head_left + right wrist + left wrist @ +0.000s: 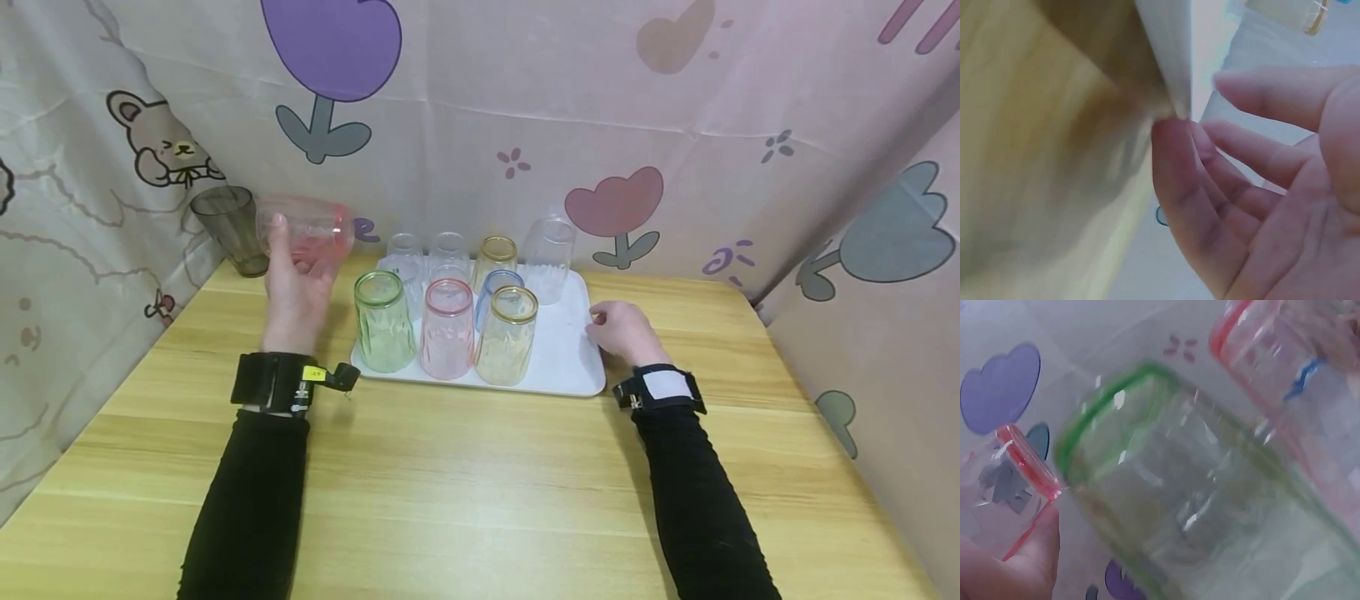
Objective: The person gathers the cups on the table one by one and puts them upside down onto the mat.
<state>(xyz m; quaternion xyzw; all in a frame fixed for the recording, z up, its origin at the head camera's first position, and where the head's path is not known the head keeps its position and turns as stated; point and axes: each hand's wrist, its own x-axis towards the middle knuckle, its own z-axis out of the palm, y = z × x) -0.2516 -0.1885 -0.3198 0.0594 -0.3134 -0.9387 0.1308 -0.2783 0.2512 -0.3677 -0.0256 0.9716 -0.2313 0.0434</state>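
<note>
Above table, left hand [294, 287] raised, gripping pink cup [309, 229]

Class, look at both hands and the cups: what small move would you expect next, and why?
Probably the left hand sets its red-rimmed cup down on the table by the grey cup: it is held tilted, off the tray, which the right hand steadies.

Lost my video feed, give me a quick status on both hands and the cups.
Left hand holds a clear pink-rimmed plastic cup tipped sideways, above the table. Right hand touches the white tray's right edge. Upside-down cups crowd the tray; grey cup stands behind.
</note>
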